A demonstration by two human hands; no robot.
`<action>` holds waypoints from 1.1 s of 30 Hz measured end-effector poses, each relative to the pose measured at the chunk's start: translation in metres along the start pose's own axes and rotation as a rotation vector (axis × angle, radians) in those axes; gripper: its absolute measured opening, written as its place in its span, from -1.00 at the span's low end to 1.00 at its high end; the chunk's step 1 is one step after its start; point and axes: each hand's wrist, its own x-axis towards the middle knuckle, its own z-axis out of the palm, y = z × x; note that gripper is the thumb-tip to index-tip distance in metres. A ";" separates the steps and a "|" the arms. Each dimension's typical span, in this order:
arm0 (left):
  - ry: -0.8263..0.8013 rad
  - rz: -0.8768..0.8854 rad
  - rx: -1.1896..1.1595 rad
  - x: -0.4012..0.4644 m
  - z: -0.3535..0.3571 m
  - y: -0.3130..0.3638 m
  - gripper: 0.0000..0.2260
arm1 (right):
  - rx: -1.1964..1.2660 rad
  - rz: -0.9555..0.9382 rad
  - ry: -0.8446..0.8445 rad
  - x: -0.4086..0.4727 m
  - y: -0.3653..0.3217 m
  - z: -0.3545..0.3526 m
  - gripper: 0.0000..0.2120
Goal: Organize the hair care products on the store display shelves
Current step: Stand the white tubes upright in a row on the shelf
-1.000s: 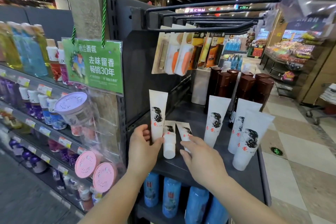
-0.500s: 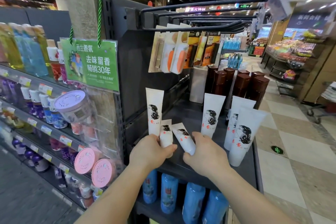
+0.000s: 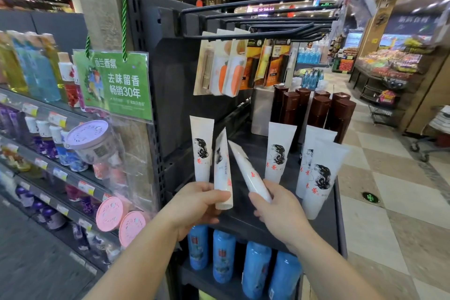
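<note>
Several white hair-care tubes printed with a black-haired head stand on the dark end-cap shelf (image 3: 246, 220). My left hand (image 3: 194, 204) grips one white tube (image 3: 222, 170) near its cap end, lifted and nearly upright. My right hand (image 3: 277, 209) pinches a second white tube (image 3: 248, 173), tilted with its flat end up and to the left. One tube (image 3: 201, 148) stands upright just left of my left hand. Three more tubes stand to the right, one (image 3: 278, 151) in the middle and one (image 3: 321, 178) at the shelf's right edge.
Dark brown bottles (image 3: 319, 112) stand behind the tubes. Blue bottles (image 3: 224, 256) fill the shelf below. Carded items (image 3: 226, 68) hang from black hooks (image 3: 255, 19) overhead. A green sign (image 3: 114, 85) and pink-lidded jars (image 3: 112, 214) hang left, beside long shelves of bottles. Tiled aisle on the right.
Both hands have lifted the two tubes that were lying on the shelf; each hand now holds one raised off the shelf surface.
</note>
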 end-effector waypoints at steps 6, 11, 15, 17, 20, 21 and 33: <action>0.300 0.299 0.430 0.015 0.011 -0.013 -0.69 | 0.038 -0.155 0.082 -0.014 0.000 0.009 -0.69; 0.465 0.362 0.745 0.024 0.025 -0.025 -0.67 | -0.092 -0.155 0.195 -0.008 0.006 0.008 -0.63; 0.501 0.387 0.757 0.028 0.028 -0.030 -0.67 | -0.223 -0.070 0.183 0.001 0.012 0.008 -0.53; 0.520 0.399 0.769 0.032 0.029 -0.030 -0.67 | -0.238 -0.069 0.146 0.004 0.013 0.007 -0.49; 0.560 0.424 0.781 0.036 0.030 -0.030 -0.66 | -0.239 -0.084 0.104 0.003 0.018 0.005 -0.58; 0.570 0.431 0.776 0.037 0.030 -0.030 -0.66 | -0.249 -0.087 0.104 0.003 0.019 0.004 -0.64; 0.627 0.472 0.801 0.040 0.030 -0.034 -0.65 | -0.303 -0.073 0.153 0.011 0.019 0.004 -0.69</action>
